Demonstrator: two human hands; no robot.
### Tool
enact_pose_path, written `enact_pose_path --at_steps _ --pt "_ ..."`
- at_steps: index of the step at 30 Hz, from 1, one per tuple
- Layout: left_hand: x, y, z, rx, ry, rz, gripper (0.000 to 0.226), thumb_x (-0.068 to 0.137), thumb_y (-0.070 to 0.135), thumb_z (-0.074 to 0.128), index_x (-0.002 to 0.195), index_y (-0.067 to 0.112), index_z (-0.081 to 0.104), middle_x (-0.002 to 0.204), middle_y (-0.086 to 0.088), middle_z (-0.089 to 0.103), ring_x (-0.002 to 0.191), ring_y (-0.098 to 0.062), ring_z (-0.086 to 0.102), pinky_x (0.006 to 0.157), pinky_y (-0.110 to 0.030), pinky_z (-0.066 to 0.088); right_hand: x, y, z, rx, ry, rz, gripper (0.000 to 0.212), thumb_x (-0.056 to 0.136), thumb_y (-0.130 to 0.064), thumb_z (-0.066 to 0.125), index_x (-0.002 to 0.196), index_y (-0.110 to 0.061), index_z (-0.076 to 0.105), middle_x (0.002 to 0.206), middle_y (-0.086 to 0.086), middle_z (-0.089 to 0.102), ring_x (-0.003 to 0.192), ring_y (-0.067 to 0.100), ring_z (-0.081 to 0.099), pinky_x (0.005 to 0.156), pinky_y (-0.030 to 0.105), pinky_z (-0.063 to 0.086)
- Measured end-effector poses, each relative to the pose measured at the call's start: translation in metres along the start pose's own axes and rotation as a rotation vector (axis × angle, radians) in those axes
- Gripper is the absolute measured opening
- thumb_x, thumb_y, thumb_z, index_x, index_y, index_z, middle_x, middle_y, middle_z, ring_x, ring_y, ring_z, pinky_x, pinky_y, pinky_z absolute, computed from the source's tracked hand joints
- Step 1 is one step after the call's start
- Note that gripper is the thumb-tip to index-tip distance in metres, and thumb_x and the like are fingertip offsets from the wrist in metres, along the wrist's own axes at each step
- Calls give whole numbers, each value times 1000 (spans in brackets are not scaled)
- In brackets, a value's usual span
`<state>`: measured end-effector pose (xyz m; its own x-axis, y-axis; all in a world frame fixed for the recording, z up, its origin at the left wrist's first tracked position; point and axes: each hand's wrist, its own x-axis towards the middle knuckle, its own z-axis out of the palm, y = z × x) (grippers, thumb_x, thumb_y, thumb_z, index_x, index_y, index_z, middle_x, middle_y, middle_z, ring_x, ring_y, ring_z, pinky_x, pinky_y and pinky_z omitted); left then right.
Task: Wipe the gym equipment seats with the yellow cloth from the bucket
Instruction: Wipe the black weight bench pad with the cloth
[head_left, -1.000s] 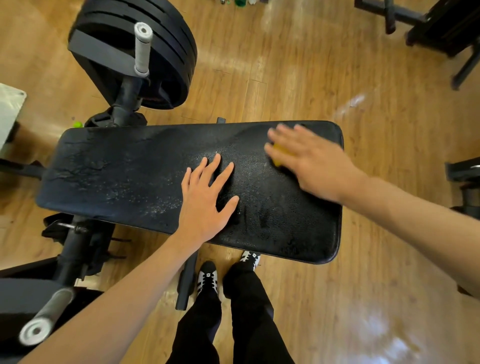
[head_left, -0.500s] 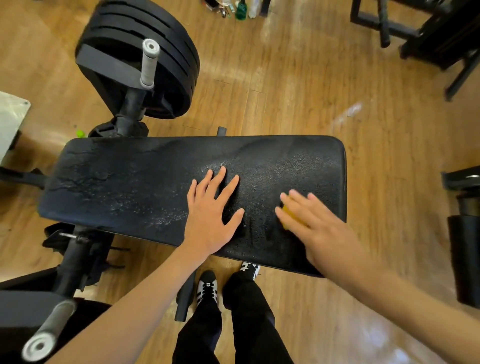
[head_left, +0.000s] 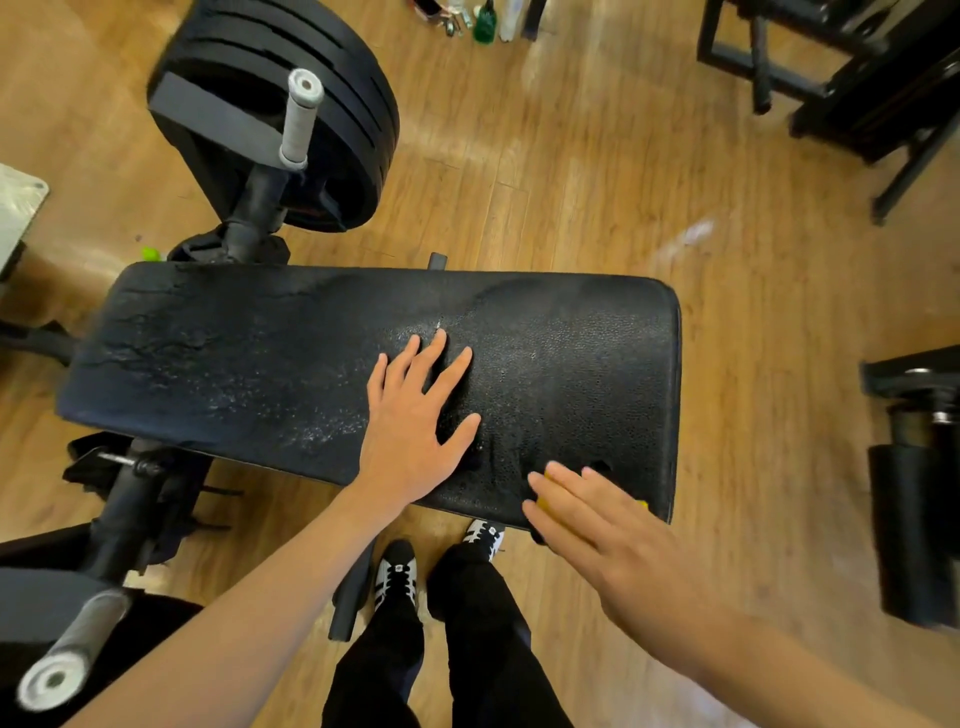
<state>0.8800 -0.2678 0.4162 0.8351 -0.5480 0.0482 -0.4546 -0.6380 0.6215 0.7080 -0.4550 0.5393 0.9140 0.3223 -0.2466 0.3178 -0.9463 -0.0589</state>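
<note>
My left hand (head_left: 410, 431) lies flat and spread on the seat (head_left: 260, 364), apparently as a brace, while my right hand (head_left: 597, 525), fingers straight, presses the mostly hidden cloth (head_left: 543, 503) against its near right edge.

No text, brand or number is readable; marks on the bottles (head_left: 485, 23) and shoes (head_left: 397, 574) are too small.

Seat pad (head_left: 260, 364) black, pebbled grain w/ whitish specks. Cloth (head_left: 542, 503) yellow. Floor (head_left: 571, 182) — tan wood planks. Shoes (head_left: 397, 574) blk/white striped; trousers (head_left: 483, 649) black. Plates (head_left: 332, 67) black — handle grips (head_left: 301, 122) grey.
</note>
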Motion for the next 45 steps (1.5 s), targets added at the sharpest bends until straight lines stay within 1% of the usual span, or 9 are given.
enact_pose_path --at_steps 8,12,17,21,27,30,33,39,45 --pt "3 -2 1 8 16 4 67 95 57 44 157 33 37 168 0 27 157 -27 16 126 -57 10 149 138 -32 -32 79 275 65 82 17 52 142 -7 53 151 14 47 145 37 36 119 54 29" --pt "1 -4 5 23 14 4 68 95 57 45 158 34 36 168 0 25 157 -27 17 126 -56 10 145 109 -20 19 185 388 58 86 12 52 140 -9 56 149 10 49 141 34 43 104 53 46" --pt "2 -4 3 50 6 8 66 97 57 43 158 33 35 168 0 26 157 -28 18 125 -56 13 40 -4 5 73 54 79 64 78 10 51 138 -12 58 150 7 50 143 27 41 113 38 36" --pt "3 -4 3 54 20 17 65 97 55 44 157 31 37 167 -1 28 156 -30 20 125 -56 13 59 32 -5 14 6 -66 64 79 7 48 139 -14 59 150 8 51 140 25 46 117 38 32" --pt "3 -5 3 51 16 13 65 98 56 42 157 31 37 167 -1 27 156 -30 19 126 -56 10 173 137 -39 -30 119 350 54 86 7 47 133 -14 60 145 8 55 129 35 55 86 52 54" --pt "3 -5 4 55 11 13 65 97 56 43 157 32 37 167 -1 27 156 -30 19 126 -56 11 167 119 -31 -26 193 381 50 86 5 47 131 -14 59 140 7 56 124 35 56 86 50 54" --pt "2 -4 3 60 -2 10 66 97 57 42 158 32 36 167 -1 27 156 -29 19 125 -56 12 107 57 -5 45 180 240 56 84 9 55 136 -10 60 147 10 53 140 29 46 115 41 35" --pt "3 -4 2 69 -18 8 66 98 58 40 158 32 34 168 0 25 157 -28 17 125 -56 12 47 8 -1 -32 -43 -201 53 91 -3 48 141 -14 56 152 6 48 145 25 39 119 36 29" --pt "4 -5 2 48 5 13 65 98 57 42 157 31 38 167 -1 28 156 -30 19 126 -55 11 166 122 -22 -10 74 230 62 84 8 51 139 -21 57 152 6 48 137 33 48 93 57 54"
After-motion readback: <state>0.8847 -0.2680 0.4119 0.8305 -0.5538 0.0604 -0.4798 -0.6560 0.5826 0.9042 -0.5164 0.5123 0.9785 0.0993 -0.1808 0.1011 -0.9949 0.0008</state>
